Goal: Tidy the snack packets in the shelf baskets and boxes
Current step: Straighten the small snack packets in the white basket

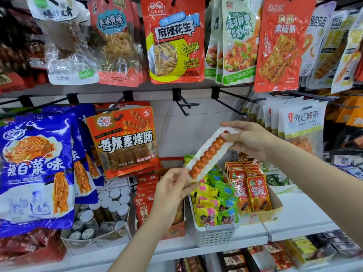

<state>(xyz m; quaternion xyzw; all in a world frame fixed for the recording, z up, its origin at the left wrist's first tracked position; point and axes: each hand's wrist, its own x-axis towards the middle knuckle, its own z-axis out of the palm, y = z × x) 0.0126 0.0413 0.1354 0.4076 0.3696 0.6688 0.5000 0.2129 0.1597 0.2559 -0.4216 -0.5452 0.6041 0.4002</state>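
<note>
A long white packet with a spiral orange sausage (209,155) is held slantwise in the air above the shelf. My left hand (172,190) pinches its lower end and my right hand (249,139) pinches its upper end. Below it stands a white perforated basket (215,235) filled with small yellow, pink and green sweet packets (213,203). To its right a yellow cardboard box (275,209) holds upright red snack packets (248,189). A red box (176,230) with red packets (144,199) sits behind my left hand.
Hanging packets fill the pegs above: blue noodle bags (33,169) at left, an orange sausage bag (122,142), a peanut bag (172,40) and white bags (302,124) at right. Two bare black pegs (184,104) jut out centrally. A box of small jars (106,211) stands lower left.
</note>
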